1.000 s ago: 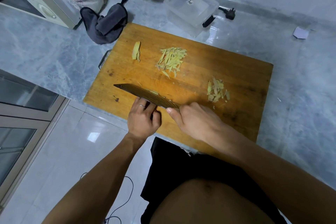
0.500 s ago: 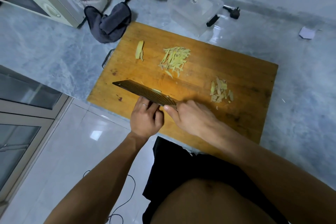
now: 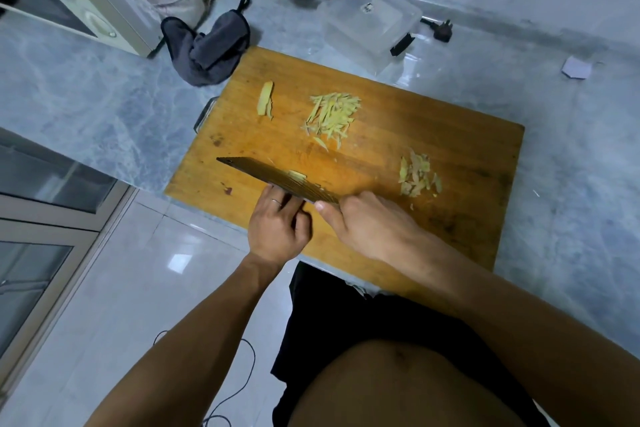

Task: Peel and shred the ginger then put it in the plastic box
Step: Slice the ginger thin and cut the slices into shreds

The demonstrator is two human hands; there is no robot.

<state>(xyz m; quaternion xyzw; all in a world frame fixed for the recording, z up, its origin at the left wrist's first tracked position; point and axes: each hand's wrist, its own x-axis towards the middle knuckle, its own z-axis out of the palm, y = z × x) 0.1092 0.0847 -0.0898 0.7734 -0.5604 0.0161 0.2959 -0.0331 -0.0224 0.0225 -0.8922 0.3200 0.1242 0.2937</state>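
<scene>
I am counting one cutting board, one cleaver, one plastic box, one gray cloth, and three ginger lots: shreds, one slice, peelings.

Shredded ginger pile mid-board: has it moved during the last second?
No. The shredded ginger pile keeps its place on the cutting board, at the same offset from the dark stain near the board's near-left corner; only the camera shifted.

Orange-brown wooden rectangular cutting board on grey-blue marbled counter; pale yellow ginger shreds; dark grey crumpled cloth at eleven o'clock.
</scene>
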